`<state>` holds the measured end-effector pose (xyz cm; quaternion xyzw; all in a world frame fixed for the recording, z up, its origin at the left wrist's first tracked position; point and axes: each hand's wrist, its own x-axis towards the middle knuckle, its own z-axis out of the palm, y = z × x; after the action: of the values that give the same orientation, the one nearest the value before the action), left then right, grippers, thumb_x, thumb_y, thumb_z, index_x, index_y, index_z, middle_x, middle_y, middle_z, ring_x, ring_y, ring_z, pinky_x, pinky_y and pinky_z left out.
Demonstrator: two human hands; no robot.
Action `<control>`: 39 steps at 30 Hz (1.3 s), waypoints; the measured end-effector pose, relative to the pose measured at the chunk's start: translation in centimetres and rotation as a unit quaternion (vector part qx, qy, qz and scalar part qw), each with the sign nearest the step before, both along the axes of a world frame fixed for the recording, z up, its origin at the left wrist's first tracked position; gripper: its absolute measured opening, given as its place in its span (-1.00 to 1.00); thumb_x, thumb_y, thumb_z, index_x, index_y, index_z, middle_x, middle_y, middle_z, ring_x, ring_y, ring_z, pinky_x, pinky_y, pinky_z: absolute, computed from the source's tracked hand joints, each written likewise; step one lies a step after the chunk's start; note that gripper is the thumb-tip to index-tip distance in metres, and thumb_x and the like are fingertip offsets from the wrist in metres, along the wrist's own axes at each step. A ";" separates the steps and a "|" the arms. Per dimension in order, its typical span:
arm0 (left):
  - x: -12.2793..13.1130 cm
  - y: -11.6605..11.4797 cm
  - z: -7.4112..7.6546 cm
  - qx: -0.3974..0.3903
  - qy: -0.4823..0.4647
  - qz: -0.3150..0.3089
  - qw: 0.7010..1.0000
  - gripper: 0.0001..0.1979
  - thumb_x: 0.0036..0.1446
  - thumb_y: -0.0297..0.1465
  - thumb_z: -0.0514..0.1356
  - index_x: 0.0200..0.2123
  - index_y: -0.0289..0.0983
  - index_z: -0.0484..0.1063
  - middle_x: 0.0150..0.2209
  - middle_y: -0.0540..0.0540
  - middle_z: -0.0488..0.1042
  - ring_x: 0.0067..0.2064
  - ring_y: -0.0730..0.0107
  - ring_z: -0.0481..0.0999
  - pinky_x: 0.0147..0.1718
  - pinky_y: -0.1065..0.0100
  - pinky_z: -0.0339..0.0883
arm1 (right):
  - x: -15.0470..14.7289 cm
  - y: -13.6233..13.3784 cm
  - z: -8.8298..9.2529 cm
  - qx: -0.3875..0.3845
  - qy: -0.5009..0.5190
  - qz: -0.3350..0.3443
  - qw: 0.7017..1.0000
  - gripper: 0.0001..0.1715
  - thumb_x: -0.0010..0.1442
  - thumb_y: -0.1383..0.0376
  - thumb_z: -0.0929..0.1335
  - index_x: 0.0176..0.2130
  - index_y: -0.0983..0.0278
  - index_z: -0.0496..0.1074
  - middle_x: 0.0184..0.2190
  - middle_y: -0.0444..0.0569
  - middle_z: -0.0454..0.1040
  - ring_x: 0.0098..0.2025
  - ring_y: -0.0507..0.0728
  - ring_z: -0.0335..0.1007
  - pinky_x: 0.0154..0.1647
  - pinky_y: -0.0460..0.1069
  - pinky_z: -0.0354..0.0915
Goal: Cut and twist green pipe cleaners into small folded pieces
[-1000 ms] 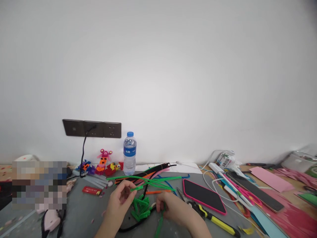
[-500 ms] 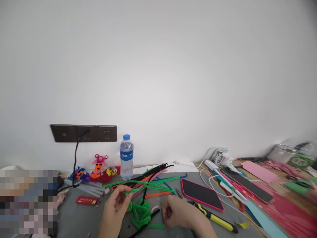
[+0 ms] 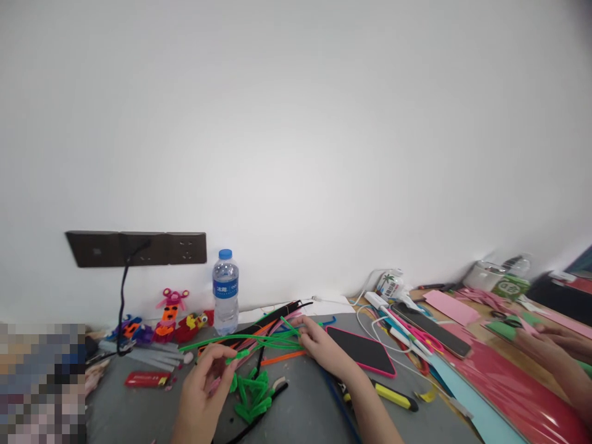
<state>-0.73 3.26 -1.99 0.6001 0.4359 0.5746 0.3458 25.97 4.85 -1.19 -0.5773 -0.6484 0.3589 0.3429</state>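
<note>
My left hand is closed in a pinch around a short green pipe cleaner piece. Farther forward, my right hand has its fingers closed on one of the long green pipe cleaners, at the right end of the loose bunch. Between my hands lies a small heap of folded green pipe cleaner pieces. Orange pipe cleaners and black pipe cleaners lie around the bunch. A pink-edged phone is right of my right hand, and a yellow-and-black cutter lies beyond my forearm.
A water bottle stands by the wall, beside small pipe cleaner figures. Glue sticks and a red lighter lie at left. White cables and coloured sheets occupy the right, where another person's hands work.
My right hand has moved forward from the near side of the mat to the long green pipe cleaners. My left hand keeps its pinch. The view has turned right, revealing more of another person's hands.
</note>
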 end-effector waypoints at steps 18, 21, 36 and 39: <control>1.0 -0.7 0.1 0.015 -0.020 -0.006 1.000 -0.80 0.07 -0.20 0.25 -0.41 -0.20 0.48 -0.36 -0.07 0.47 -0.42 0.34 0.47 -0.53 0.50 0.38 | -2.3 -0.8 1.1 0.011 -0.158 0.044 0.986 -0.75 -0.05 0.54 0.26 -0.43 0.28 0.46 -0.62 -0.25 0.14 -0.55 -0.02 0.08 -0.51 -0.13 -0.02; 1.0 -0.6 0.1 0.008 -0.026 -0.001 1.000 -0.77 0.06 -0.16 0.25 -0.41 -0.20 0.48 -0.37 -0.06 0.47 -0.41 0.33 0.48 -0.51 0.49 0.40 | -1.6 -0.9 1.5 0.014 -0.123 0.029 0.992 -0.83 0.05 0.44 0.29 -0.35 0.28 0.46 -0.62 -0.27 0.09 -0.55 -0.01 0.05 -0.50 -0.12 0.01; 0.6 -0.7 0.4 -0.036 0.005 -0.017 0.999 -0.75 0.06 -0.14 0.23 -0.37 -0.21 0.48 -0.43 -0.03 0.47 -0.47 0.35 0.46 -0.53 0.49 0.39 | -2.2 0.2 1.4 0.156 0.250 -0.124 0.947 -0.55 0.26 0.06 0.21 0.05 0.22 0.24 -0.50 -0.20 0.29 -0.69 -0.04 0.01 -0.63 -0.08 0.02; 0.3 -0.4 0.1 -0.032 0.031 -0.038 0.998 -0.77 0.09 -0.17 0.21 -0.36 -0.22 0.49 -0.46 -0.03 0.47 -0.51 0.36 0.45 -0.54 0.47 0.37 | -3.6 -0.1 1.4 0.138 0.312 -0.124 0.932 -0.65 0.24 0.07 0.25 -0.10 0.24 0.33 -0.53 -0.19 0.32 -0.70 -0.04 0.01 -0.63 -0.08 0.01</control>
<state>-0.44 2.89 -1.84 0.6224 0.4414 0.5280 0.3728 22.32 4.76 0.20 -0.4588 -0.4752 0.3824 0.6461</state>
